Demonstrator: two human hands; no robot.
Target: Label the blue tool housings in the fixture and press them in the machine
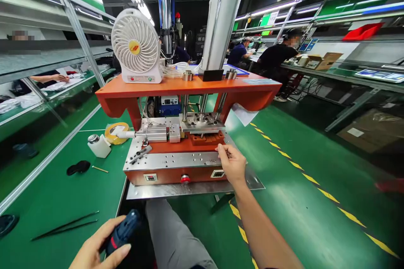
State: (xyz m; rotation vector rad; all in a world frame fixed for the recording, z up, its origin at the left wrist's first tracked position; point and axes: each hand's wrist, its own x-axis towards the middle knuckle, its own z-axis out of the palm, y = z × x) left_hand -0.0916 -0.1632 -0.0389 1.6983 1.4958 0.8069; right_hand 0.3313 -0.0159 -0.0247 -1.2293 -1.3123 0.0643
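Observation:
My left hand (101,243) is wrapped round a dark blue handheld tool with a red band (123,231), low in the view beside the green table's edge. My right hand (232,162) is at the right front of an orange press machine (189,86), its fingers curled and pinched together. Whatever lies between those fingertips is hidden or too small to make out. Just beyond them, an orange fixture block (206,138) sits under the raised metal press plate (202,122). A red button (185,179) is on the machine's front face.
A white fan (136,46) stands on the machine's top. On the green table (63,201) lie black tweezers (66,226), a white dispenser bottle (99,146), a yellow tape roll (116,133) and a black object (78,167). Other people sit at benches further off.

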